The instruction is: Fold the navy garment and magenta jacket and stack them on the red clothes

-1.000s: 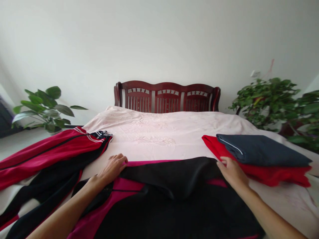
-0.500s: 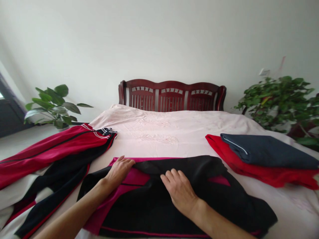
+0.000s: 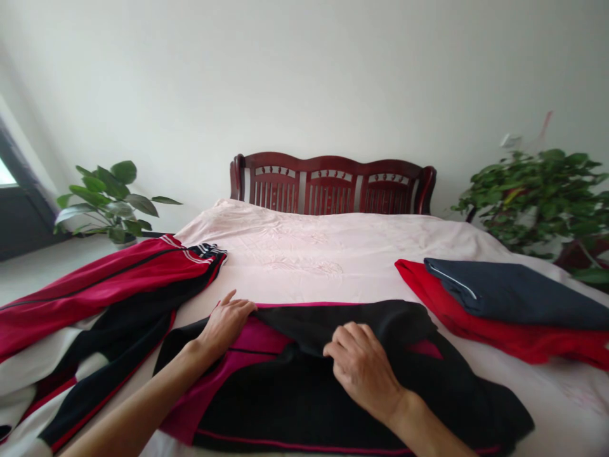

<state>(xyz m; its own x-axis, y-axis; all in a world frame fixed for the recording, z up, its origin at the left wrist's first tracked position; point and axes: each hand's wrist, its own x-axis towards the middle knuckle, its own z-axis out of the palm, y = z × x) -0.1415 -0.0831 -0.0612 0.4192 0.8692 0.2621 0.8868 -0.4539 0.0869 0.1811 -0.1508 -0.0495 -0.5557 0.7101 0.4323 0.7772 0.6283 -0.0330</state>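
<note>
Left hand flat on the magenta panel of a black-and-magenta tracksuit top, fingers spread, thumb apart. Right hand on its black fold, fingers curled together, pinching the cloth. Top in the middle of a pale pink bedspread. Beside it on the left, a red-and-black tracksuit garment; on the right, folded navy cloth on red cloth; neither in the way of the hands.
</note>
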